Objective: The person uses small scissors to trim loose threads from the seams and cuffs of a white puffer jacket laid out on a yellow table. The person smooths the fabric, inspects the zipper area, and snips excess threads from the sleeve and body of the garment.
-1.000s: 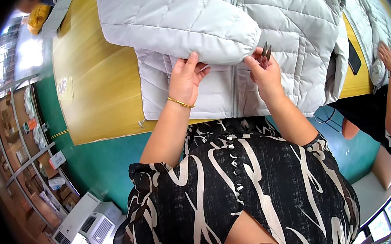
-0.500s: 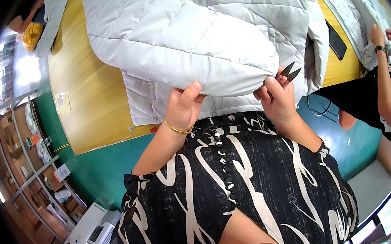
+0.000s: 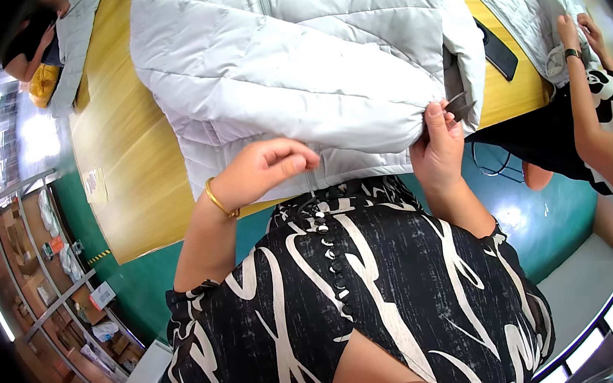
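Note:
A pale grey quilted jacket (image 3: 295, 74) lies on the table, one puffy sleeve (image 3: 357, 105) stretched across its front. At the sleeve's cuff end, my right hand (image 3: 439, 145) is closed, pinching the fabric between thumb and fingers. Dark blades of small scissors (image 3: 459, 103) stick out past those fingers; their handles are hidden in the hand. My left hand (image 3: 264, 170), with a gold bangle at its wrist, is over the jacket's lower edge. Its fingers curve loosely, the thumb is apart from them, and I see nothing held.
The wooden table (image 3: 123, 165) carries a black phone (image 3: 500, 51) to the jacket's right. A co-worker's hands (image 3: 579, 32) handle another pale jacket (image 3: 524, 0) at the far right. Another person (image 3: 31, 55) sits at the far left. Shelving with boxes (image 3: 43, 291) stands left.
My left hand has let go of the sleeve and moved left and slightly down. My right hand still grips the cuff end; the scissor blades have turned and show less.

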The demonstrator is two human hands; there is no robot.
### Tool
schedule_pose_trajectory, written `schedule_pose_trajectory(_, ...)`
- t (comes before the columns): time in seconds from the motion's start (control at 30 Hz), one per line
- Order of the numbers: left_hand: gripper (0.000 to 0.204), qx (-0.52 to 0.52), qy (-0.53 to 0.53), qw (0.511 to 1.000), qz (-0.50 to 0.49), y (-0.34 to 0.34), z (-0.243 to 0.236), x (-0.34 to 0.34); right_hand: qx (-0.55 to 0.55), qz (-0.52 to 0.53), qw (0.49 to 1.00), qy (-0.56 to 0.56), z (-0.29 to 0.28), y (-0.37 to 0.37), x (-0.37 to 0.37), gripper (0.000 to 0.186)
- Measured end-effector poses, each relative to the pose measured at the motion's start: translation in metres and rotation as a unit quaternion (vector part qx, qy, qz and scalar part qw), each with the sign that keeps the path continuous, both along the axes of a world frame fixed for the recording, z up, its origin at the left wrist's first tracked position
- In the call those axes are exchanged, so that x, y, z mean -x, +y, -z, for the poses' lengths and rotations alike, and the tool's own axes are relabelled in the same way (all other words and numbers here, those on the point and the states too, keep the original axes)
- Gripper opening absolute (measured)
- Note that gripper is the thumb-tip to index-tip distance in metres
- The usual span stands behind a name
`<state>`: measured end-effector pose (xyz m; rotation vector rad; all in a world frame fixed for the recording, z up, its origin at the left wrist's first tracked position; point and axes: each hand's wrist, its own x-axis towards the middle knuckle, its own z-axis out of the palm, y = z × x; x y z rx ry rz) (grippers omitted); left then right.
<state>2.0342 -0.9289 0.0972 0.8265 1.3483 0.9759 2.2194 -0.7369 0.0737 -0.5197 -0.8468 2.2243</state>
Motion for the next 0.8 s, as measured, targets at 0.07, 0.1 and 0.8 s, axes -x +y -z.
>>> schedule_pose_trajectory(0.07,0.041,0.016,-0.015,0.997,-0.073,0.001,0.016,-0.004,-0.013,0.001,0.999,0.04,0.015,0.008,-0.006,0.008)
schedule_pose_trajectory(0.1,0.044,0.067,-0.049,0.987,-0.14,0.003,0.015,-0.009,0.002,0.016,1.0,0.006,0.017,0.009,-0.011,0.003)
schedule_pose_trajectory(0.8,0.028,-0.193,-0.339,0.795,-0.464,0.048,0.05,0.029,0.08,-0.044,0.993,-0.07,-0.003,0.03,-0.05,0.014)
